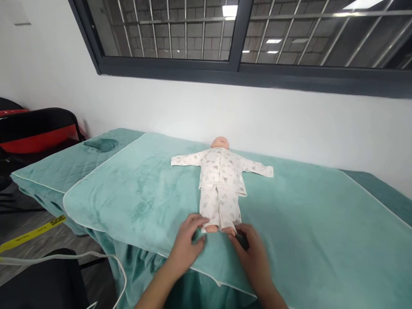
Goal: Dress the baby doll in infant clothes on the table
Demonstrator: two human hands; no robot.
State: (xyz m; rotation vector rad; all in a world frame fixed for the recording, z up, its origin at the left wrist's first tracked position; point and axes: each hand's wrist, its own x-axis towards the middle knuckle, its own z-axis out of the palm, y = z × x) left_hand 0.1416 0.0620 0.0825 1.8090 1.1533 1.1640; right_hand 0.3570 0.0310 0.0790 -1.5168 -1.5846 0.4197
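Note:
A baby doll [220, 142] lies on its back, its head toward the wall. It wears a white printed long-sleeved top [219, 167] with both sleeves spread wide, and matching trousers [210, 201]. Bare feet show just past the cuffs. My left hand [188, 244] rests by the cuff on the left, fingertips touching the cloth and thumb well apart from them. At the other cuff, my right hand [252, 253] has its thumb and forefinger closed on the trouser hem beside the foot. The undersides of the fingers are partly hidden.
A green plush cover [144, 184] spreads over the bed, with a face hole [101, 145] at the left end. Red and black chairs [41, 128] stand to the left. A white cable [80, 255] hangs near the dark seat [45, 281]. The wall and barred window are behind.

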